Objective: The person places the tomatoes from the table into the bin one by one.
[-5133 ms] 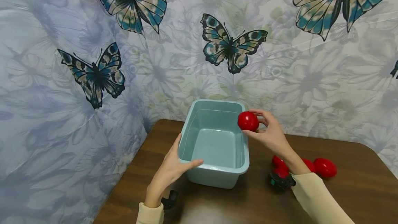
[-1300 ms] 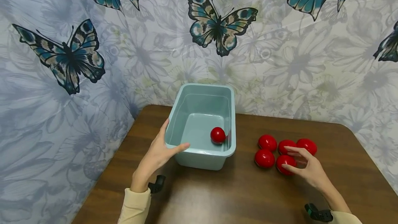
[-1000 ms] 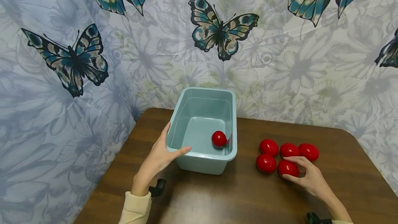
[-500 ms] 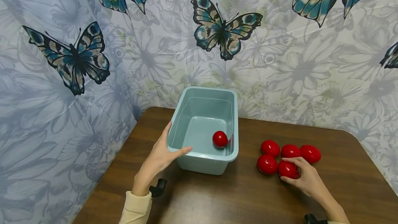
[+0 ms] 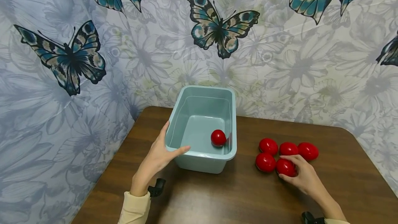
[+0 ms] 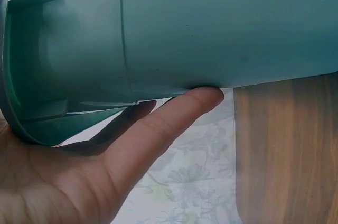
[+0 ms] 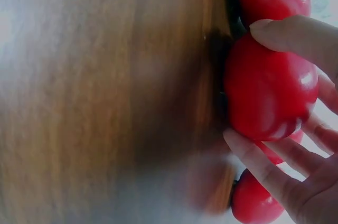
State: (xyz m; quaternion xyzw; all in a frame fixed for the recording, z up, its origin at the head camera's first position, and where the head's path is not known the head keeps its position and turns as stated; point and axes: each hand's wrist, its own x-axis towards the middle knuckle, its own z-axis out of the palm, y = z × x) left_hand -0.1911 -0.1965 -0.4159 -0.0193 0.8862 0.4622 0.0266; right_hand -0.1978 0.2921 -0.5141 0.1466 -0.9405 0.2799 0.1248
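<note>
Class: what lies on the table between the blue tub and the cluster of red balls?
Nothing: in the head view, bare brown table separates the tub from the nearest red ball.

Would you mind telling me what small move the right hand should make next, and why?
Probably lift the egg straight up: the right hand already grips it on the table, while the left hand steadies the bin, which holds one egg.

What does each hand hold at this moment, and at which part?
The left hand holds the pale blue plastic tub at its near left corner rim. The right hand grips one glossy red egg-shaped ball around its sides.
</note>
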